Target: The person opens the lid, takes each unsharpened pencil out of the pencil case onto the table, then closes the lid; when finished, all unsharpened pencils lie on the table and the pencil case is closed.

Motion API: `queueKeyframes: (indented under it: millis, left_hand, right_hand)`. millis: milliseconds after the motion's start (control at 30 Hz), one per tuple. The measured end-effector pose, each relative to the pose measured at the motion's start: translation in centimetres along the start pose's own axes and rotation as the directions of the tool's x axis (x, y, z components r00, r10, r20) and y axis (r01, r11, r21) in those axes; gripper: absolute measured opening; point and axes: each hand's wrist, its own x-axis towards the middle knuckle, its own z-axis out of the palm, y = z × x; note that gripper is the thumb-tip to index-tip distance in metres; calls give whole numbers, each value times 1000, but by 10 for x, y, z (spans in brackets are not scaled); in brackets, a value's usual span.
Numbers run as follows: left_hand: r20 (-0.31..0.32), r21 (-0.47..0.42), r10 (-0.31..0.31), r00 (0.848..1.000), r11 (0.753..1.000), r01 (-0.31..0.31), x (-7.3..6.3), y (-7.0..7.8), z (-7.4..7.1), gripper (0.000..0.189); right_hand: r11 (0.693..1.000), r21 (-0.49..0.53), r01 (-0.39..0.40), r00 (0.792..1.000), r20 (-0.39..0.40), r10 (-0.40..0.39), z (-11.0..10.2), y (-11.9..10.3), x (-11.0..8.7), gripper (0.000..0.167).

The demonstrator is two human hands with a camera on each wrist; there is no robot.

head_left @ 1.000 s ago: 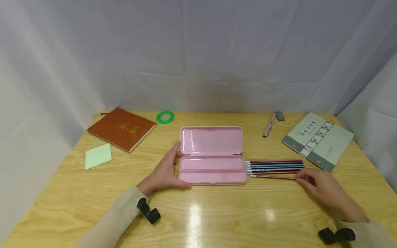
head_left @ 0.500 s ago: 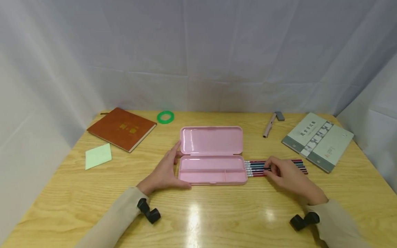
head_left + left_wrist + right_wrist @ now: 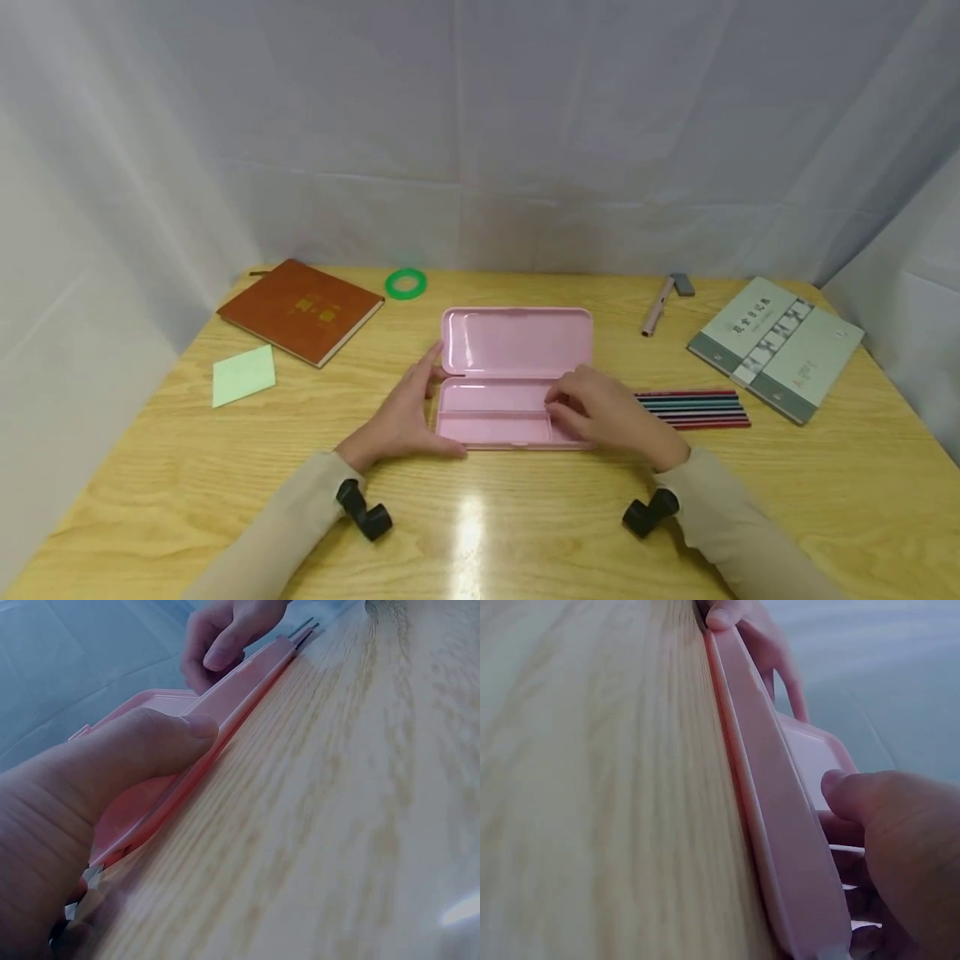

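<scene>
A pink pencil case (image 3: 495,428) lies on the wooden table with its lid (image 3: 517,340) raised at the back. Its lower part is divided into compartments, and those in sight hold nothing. My left hand (image 3: 401,421) grips the case at its left end, thumb (image 3: 161,744) along the front wall and fingers toward the hinge side. Over the right end hovers my right hand (image 3: 611,412), fingers loosely bent, with no object visible in them. This hand hides the case's right compartment. Just right of the case, several pencils (image 3: 697,409) lie side by side in a row.
A brown notebook (image 3: 303,310) and a pale green sticky-note pad (image 3: 244,377) lie at the left. Behind the case sits a green tape ring (image 3: 387,284). Toward the back right are a pen (image 3: 657,307), a grey eraser (image 3: 683,285) and a grey-green notebook (image 3: 776,348).
From the pencils' far right end, my right hand has moved left along them and over the case. The single separate pencil now lies against the row. My left hand stays put.
</scene>
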Motion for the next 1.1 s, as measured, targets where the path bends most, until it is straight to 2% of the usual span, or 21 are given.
queueKeyframes:
  millis: [133,367,500,667,800,933,1033,1100]
  left_hand:
    - [-13,17,9,1000,1000,-9,0,0,1,144]
    - [-15,21,5,1000,1000,-5,0,-1,1,144]
    - [-14,18,2,1000,1000,-1,0,-2,2,143]
    - [-11,21,-4,1000,1000,4,1,-2,1,144]
    - [-1,12,-10,1000,1000,11,0,-1,0,143]
    - [1,10,-9,1000,1000,9,-2,-1,2,143]
    - [-4,14,-4,1000,1000,4,-1,-2,2,143]
    - [-3,13,-4,1000,1000,4,0,-2,1,143]
  right_hand:
    - [999,35,-14,998,63,12,3,-3,8,10]
    - [997,70,14,994,108,-21,1,1,13,7]
    - [983,183,-15,990,137,-11,-2,4,12,5]
    - [947,314,-69,984,176,14,-6,6,11,7]
    - [949,310,-52,993,121,15,-10,8,4,9]
    - [966,257,-20,1000,5,19,-18,16,-19,9]
    - [969,238,-58,996,-45,71,-27,27,-43,11]
    - [965,238,-110,991,-45,124,-34,37,-62,12]
